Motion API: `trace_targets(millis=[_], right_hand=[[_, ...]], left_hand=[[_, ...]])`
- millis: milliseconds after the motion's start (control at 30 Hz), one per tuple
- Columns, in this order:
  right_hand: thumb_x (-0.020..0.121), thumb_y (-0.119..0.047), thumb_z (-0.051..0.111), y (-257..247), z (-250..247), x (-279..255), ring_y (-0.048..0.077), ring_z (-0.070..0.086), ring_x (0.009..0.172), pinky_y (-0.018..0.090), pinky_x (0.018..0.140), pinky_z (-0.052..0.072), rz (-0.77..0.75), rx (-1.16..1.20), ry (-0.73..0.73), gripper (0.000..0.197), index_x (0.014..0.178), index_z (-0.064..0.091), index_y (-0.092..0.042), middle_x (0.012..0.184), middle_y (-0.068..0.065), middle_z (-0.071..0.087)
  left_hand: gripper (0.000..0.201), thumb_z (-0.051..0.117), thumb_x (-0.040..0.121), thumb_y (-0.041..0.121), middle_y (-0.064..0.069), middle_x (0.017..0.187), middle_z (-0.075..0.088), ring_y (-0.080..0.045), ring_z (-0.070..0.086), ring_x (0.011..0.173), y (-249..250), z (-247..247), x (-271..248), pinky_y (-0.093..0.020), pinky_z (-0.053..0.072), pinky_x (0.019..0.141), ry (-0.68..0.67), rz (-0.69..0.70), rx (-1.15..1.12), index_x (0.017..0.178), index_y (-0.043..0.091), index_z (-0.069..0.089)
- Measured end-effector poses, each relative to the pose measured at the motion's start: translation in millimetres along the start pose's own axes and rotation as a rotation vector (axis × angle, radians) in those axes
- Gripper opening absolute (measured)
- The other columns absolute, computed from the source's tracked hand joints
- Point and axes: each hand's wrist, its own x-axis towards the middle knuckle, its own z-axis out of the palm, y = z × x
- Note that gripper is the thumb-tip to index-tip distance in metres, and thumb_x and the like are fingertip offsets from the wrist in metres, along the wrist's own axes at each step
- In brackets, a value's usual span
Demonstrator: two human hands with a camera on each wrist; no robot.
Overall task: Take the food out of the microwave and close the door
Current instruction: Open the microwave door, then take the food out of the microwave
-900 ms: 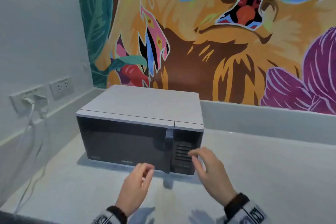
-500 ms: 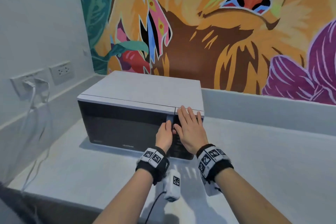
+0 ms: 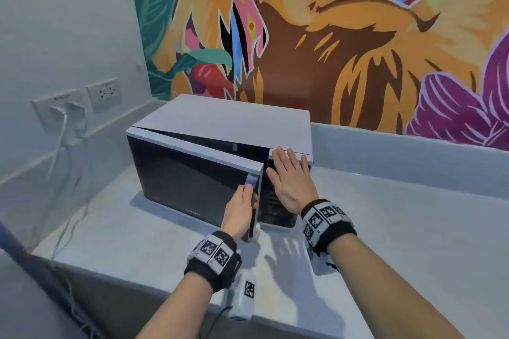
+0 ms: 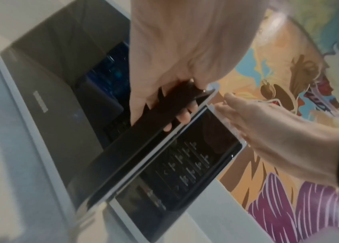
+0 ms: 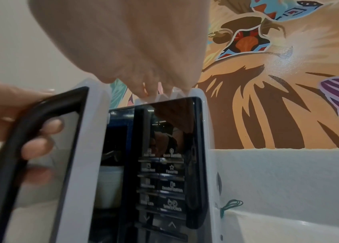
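Head view, door: the microwave (image 3: 220,151) sits on the counter (image 3: 385,228). Its door (image 3: 192,181) is part way open. It hinges on the left, and its free edge swings out to the near side.
Head view, left hand: the left hand (image 3: 239,212) grasps the tall door handle (image 3: 252,187) at that free edge. The handle runs up and down.
Head view, right hand: the right hand (image 3: 289,181) lies flat, fingers straight, on the button panel (image 3: 278,212) and the top right corner. I think it keeps the box from sliding.
Left wrist view, grip: the fingers (image 4: 182,117) curl round the dark handle from behind. The thumb side is in front.
Right wrist view, food: a pale cup or bowl (image 5: 109,187) shows through the gap, inside the box. I cannot tell what is in it. It lies far behind the door edge, just left of the panel.
Which hand is nearer: the right hand is right beside the gap, so I think it reaches in best.
What has to happen: I think the door needs to swing wider to the left before a hand fits in.
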Motion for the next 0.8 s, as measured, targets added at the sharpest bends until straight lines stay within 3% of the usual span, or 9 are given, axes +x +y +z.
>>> trace_targets(millis=[100,167,233,333,433,566,633,733,799], right_hand=[[0.098,-0.037,0.018,-2,-10,1,0.021,0.006,0.147,0.044,0.120,0.000,0.009,0.043,-0.010,0.052,0.147,0.016,-0.018,0.159,0.001,0.014],[0.099,-0.028,0.024,-8,-14,-3,0.024,0.015,0.145,0.046,0.120,0.005,-0.012,0.051,0.046,0.044,0.142,0.029,-0.019,0.155,0.003,0.027],[0.096,-0.019,0.031,-16,-12,-13,0.025,0.026,0.141,0.045,0.119,0.010,-0.063,0.077,0.152,0.039,0.134,0.042,-0.018,0.147,0.004,0.040],[0.093,-0.011,0.036,-25,2,-28,0.024,0.031,0.138,0.042,0.120,0.014,-0.107,0.167,0.145,0.040,0.132,0.047,-0.015,0.144,0.007,0.044],[0.093,-0.009,0.037,-31,19,-38,0.024,0.031,0.137,0.036,0.117,0.023,-0.078,0.305,0.072,0.040,0.132,0.048,-0.013,0.145,0.008,0.043],[0.093,-0.011,0.037,-40,37,-46,0.022,0.033,0.134,0.030,0.113,0.025,-0.110,0.343,-0.019,0.040,0.131,0.048,-0.014,0.143,0.008,0.043],[0.094,-0.012,0.037,-47,45,-44,0.023,0.034,0.134,0.031,0.113,0.026,-0.117,0.375,-0.059,0.039,0.130,0.050,-0.013,0.142,0.008,0.044],[0.094,-0.014,0.037,-61,56,-36,0.024,0.037,0.131,0.031,0.111,0.027,-0.104,0.422,-0.127,0.038,0.129,0.051,-0.013,0.140,0.008,0.045],[0.093,-0.014,0.037,-71,64,-30,0.024,0.039,0.130,0.032,0.110,0.029,-0.086,0.466,-0.171,0.038,0.129,0.051,-0.013,0.138,0.008,0.046]], left_hand=[[0.026,0.035,0.098,0.034,-0.001,0.086,0.059,-0.020,0.055,0.083,0,-16,-14,-0.032,0.040,0.071,0.053,0.034,0.158,0.089,0.016,0.051],[0.019,0.041,0.096,0.028,-0.002,0.108,0.053,-0.020,0.055,0.101,5,-24,-26,-0.027,0.041,0.085,0.273,0.149,0.296,0.107,0.016,0.051],[0.031,0.040,0.096,0.027,-0.002,0.129,0.044,-0.017,0.044,0.121,15,-30,-37,-0.025,0.035,0.100,0.414,0.337,0.415,0.125,0.017,0.047],[0.051,0.020,0.096,0.041,0.003,0.152,0.032,-0.018,0.019,0.146,27,-37,-39,-0.042,0.020,0.120,0.196,0.466,0.813,0.141,0.026,0.038],[0.054,0.017,0.096,0.045,0.001,0.146,0.043,-0.019,0.025,0.145,35,-45,-43,-0.044,0.023,0.119,0.034,0.364,1.064,0.134,0.022,0.047],[0.046,0.031,0.097,0.039,-0.006,0.098,0.067,-0.024,0.057,0.106,53,-57,-80,-0.036,0.048,0.092,0.242,0.312,1.164,0.094,0.011,0.068],[0.047,0.033,0.097,0.041,-0.011,0.106,0.064,-0.026,0.055,0.109,51,-68,-96,-0.037,0.047,0.093,0.319,0.201,1.218,0.102,0.008,0.066],[0.064,0.039,0.093,0.045,-0.023,0.141,0.044,-0.034,0.045,0.128,36,-93,-108,-0.042,0.041,0.104,0.420,0.009,1.281,0.136,-0.002,0.044],[0.071,0.043,0.090,0.047,-0.023,0.139,0.045,-0.036,0.045,0.125,25,-109,-110,-0.047,0.043,0.101,0.472,-0.089,1.310,0.141,-0.002,0.038]])
